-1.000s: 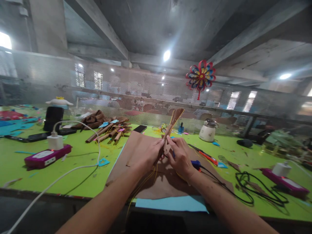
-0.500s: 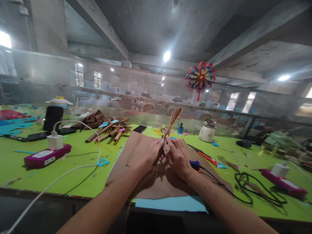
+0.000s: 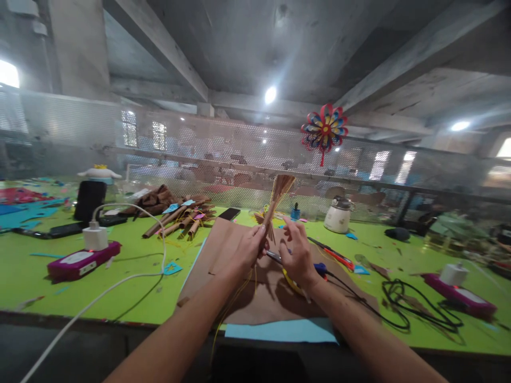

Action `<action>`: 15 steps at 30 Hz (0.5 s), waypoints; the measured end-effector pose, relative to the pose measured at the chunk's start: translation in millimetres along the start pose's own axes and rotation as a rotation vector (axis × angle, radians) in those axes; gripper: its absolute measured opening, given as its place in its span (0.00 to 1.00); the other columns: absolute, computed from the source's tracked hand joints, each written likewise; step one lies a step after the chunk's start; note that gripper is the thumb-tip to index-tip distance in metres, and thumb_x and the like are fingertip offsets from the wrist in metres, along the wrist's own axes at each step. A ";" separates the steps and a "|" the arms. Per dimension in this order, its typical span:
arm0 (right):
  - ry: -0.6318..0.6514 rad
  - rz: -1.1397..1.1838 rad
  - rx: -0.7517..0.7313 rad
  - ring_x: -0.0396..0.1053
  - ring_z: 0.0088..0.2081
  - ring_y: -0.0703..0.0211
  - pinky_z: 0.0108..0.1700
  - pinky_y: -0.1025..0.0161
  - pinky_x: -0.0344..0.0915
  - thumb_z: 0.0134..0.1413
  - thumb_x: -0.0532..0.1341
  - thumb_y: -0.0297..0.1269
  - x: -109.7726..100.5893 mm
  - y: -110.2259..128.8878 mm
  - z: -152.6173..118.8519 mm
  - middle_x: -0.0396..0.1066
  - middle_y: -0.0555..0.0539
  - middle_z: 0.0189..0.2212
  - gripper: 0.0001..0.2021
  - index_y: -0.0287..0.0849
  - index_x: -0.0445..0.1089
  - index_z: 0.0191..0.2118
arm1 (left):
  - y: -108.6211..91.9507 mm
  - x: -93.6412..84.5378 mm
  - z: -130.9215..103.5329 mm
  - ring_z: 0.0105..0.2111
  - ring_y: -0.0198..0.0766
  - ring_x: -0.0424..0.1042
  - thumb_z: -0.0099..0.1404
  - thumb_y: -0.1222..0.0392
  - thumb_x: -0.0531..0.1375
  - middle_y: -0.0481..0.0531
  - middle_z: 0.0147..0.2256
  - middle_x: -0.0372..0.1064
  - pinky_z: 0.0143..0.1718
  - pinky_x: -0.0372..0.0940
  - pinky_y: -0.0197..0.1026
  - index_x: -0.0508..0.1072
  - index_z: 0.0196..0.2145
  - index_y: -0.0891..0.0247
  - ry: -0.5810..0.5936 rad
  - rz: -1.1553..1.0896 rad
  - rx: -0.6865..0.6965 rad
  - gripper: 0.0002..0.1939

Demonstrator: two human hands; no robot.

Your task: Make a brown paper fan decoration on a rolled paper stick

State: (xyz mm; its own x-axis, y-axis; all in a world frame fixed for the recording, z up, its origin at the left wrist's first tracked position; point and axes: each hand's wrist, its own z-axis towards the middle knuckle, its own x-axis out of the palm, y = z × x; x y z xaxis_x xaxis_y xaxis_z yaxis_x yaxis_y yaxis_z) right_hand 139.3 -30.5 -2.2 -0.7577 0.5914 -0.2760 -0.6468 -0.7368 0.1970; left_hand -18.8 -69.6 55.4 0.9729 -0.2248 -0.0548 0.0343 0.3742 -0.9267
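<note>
My left hand (image 3: 248, 252) is closed around the lower part of a brown paper bundle (image 3: 279, 194), which stands tilted and flares out like a brush at the top, edged with yellow thread. Thin yellow threads (image 3: 235, 296) hang down by the left wrist. My right hand (image 3: 296, 252) is just right of the bundle, apart from it, its fingers spread and bent with nothing visible in them. Beneath it lies a blue-handled tool (image 3: 320, 269) with a black cord; a yellow curved object (image 3: 293, 283) is partly hidden by the hand. Brown paper (image 3: 199, 276) lies under both hands.
Rolled brown paper pieces (image 3: 171, 221) lie at the back left. A purple power strip (image 3: 82, 260) with a white cable is at left, another power strip (image 3: 459, 298) at right. A red-and-black cutter (image 3: 339, 258), black cord (image 3: 415, 303) and white pot (image 3: 337, 218) are on the right.
My right hand has let go of the bundle and moved right, fingers spreading. My left hand keeps its grip. The yellow curved object has come into sight under the right hand.
</note>
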 end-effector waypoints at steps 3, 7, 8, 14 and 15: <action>-0.061 0.083 0.138 0.66 0.38 0.53 0.40 0.53 0.68 0.50 0.54 0.28 3.5 -12.5 1.8 0.66 0.42 0.38 0.21 0.40 0.66 0.53 | 4.6 1.4 3.9 0.20 0.33 0.57 0.62 0.52 0.54 0.46 0.19 0.58 0.23 0.53 0.36 0.62 0.23 0.60 -0.071 0.052 0.009 0.13; 0.047 0.283 0.356 0.68 0.33 0.55 0.36 0.56 0.67 0.52 0.57 0.37 4.4 -18.9 3.5 0.71 0.44 0.31 0.10 0.40 0.73 0.36 | 8.1 2.2 6.1 0.20 0.33 0.58 0.62 0.54 0.56 0.47 0.20 0.59 0.23 0.53 0.37 0.62 0.24 0.61 -0.111 0.087 0.025 0.12; 0.072 0.359 0.433 0.68 0.31 0.55 0.35 0.57 0.67 0.53 0.58 0.40 3.9 -17.4 4.2 0.72 0.45 0.30 0.10 0.40 0.73 0.35 | 9.5 2.2 6.7 0.20 0.33 0.58 0.62 0.54 0.56 0.47 0.20 0.59 0.23 0.53 0.37 0.62 0.25 0.61 -0.111 0.083 0.015 0.12; 0.174 1.018 0.964 0.69 0.24 0.58 0.28 0.61 0.66 0.54 0.57 0.55 -0.2 -8.5 11.2 0.73 0.47 0.23 0.20 0.41 0.72 0.34 | 29.8 -0.1 17.1 0.20 0.32 0.60 0.61 0.51 0.58 0.46 0.22 0.62 0.24 0.56 0.36 0.62 0.29 0.61 -0.115 -0.002 -0.033 0.12; 0.178 1.094 1.013 0.69 0.24 0.58 0.28 0.61 0.67 0.55 0.57 0.56 -1.3 -9.6 12.7 0.73 0.46 0.23 0.21 0.41 0.71 0.34 | 33.6 -0.5 19.0 0.21 0.32 0.60 0.61 0.51 0.59 0.46 0.22 0.62 0.24 0.57 0.36 0.62 0.30 0.61 -0.105 -0.028 -0.044 0.12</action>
State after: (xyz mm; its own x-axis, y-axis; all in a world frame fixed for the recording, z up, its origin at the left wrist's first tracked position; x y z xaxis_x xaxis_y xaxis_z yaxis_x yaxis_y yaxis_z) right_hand 145.4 -20.1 8.2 -0.9211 -0.1874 0.3412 0.3758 -0.1995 0.9050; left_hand -13.8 -39.7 31.3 0.9903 -0.1384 0.0080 0.0536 0.3293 -0.9427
